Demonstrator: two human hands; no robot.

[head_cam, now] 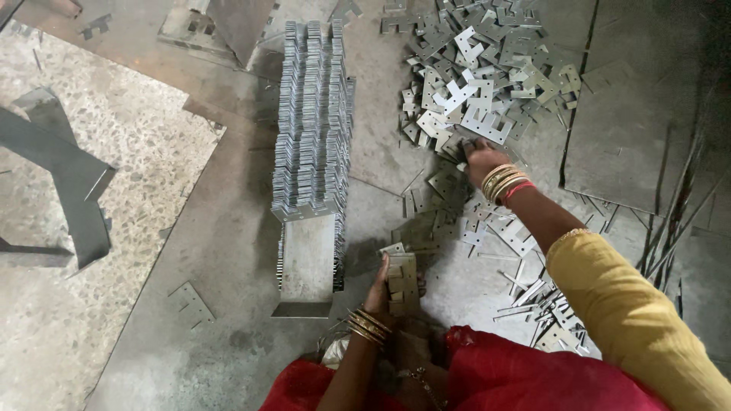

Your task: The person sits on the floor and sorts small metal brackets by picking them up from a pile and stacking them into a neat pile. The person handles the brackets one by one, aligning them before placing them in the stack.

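Now | left hand (384,285) grips plate stack (402,283) | right hand (481,156) touches loose plates (476,84)

Long stacked row of plates (312,129) on floor (221,251), left of loose plate heap (480,76); large flat sheet (632,129) right of heap; small held stack (402,283) before the row.

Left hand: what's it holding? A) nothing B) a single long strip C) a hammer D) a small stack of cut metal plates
D: the left hand grips a small stack of plates held upright near the lap, while the right hand reaches into the loose pile on the floor.
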